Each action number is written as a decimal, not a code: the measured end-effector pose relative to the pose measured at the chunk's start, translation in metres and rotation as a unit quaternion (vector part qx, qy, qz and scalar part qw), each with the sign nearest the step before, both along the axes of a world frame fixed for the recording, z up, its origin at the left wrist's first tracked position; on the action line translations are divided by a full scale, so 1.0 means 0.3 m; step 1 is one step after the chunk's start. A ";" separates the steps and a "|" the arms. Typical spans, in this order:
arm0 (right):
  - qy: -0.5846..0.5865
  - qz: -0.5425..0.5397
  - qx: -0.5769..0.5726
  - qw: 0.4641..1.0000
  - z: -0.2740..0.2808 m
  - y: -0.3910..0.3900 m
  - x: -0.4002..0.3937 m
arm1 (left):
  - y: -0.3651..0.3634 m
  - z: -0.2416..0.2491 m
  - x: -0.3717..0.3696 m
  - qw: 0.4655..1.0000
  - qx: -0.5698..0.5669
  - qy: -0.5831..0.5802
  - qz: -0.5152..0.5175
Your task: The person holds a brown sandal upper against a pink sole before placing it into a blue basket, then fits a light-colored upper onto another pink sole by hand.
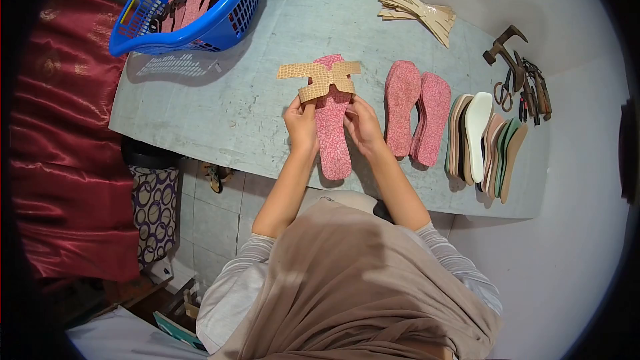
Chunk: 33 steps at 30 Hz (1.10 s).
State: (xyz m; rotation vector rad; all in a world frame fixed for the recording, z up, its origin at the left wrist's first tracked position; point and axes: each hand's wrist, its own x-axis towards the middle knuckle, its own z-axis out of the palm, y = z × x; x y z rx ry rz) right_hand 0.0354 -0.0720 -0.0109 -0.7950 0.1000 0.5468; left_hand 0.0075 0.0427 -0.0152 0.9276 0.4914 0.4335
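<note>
A tan sandal strap with a crocodile-like pattern lies across the upper part of a pink speckled sole. My left hand pinches the strap's lower left edge, its fingers partly hidden beneath. On the other side, my right hand has its fingers closed at the strap's lower right edge, beside the sole. The strap's side pieces stick out past both sides of the sole, whose heel end points toward me. Just right of my right hand lie stacked pink soles in two piles.
A blue basket with pink and dark pieces stands at the back left of the table. Tan strips lie at the back. On the right are insoles in several colours, a hammer, scissors and other hand tools.
</note>
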 end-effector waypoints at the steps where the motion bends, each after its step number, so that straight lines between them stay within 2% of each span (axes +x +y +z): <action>1: -0.002 -0.006 -0.016 1.000 0.007 0.006 -0.006 | 0.002 -0.006 -0.001 1.000 0.015 0.003 0.002; 6: -0.030 -0.037 -0.084 0.995 -0.016 0.022 -0.008 | -0.011 -0.006 0.001 1.000 0.030 0.003 -0.003; 9: -0.032 -0.054 -0.079 0.995 -0.011 0.023 -0.004 | -0.023 0.010 0.003 0.999 0.033 0.001 0.005; 12: -0.059 -0.051 -0.151 0.985 0.017 0.016 -0.003 | -0.029 0.008 0.005 0.999 0.034 0.001 0.003; 18: -0.039 -0.124 -0.064 0.989 0.002 0.029 -0.003 | -0.048 0.001 0.003 1.000 0.022 -0.011 -0.015; 24: -0.030 -0.139 -0.066 0.988 -0.002 0.020 0.002 | -0.059 0.001 0.003 0.999 0.012 -0.021 -0.030; 28: -0.040 -0.113 -0.086 0.989 -0.020 0.010 0.012 | -0.062 -0.013 -0.003 0.999 0.011 -0.018 -0.040; 29: -0.049 -0.113 -0.103 0.987 -0.020 0.010 0.012 | -0.063 -0.019 -0.004 0.999 0.014 -0.016 -0.045; 33: -0.082 -0.122 -0.140 0.979 0.013 -0.021 0.026 | -0.019 0.016 -0.011 0.985 0.024 -0.011 -0.172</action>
